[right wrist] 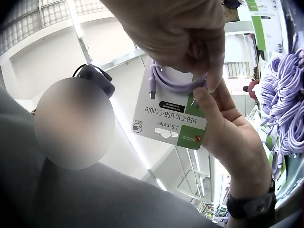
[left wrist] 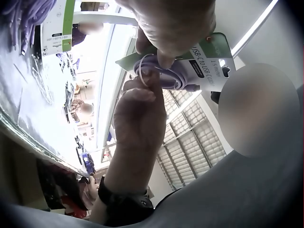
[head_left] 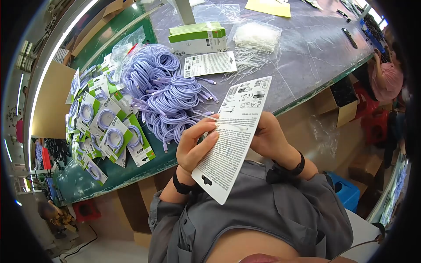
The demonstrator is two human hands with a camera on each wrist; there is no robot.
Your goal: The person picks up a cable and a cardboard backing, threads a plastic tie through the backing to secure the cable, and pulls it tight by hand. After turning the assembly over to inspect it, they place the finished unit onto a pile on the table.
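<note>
The person wears a dark grey cloth shirt [head_left: 258, 212] with a wide, rounded neckline finished by a narrow curved edge. Its loose grey sleeves of thin, slightly sheer fabric [head_left: 324, 201] fall in soft folds. Above the bare left hand [head_left: 189, 151] sits a matte black wrist strap with a bulky dark housing [right wrist: 251, 205]; the bare right hand [head_left: 274, 140] has a matching black band with a blocky case [head_left: 296, 165]. A dark, rounded box-shaped device [right wrist: 97, 80] sits at the blurred head.
</note>
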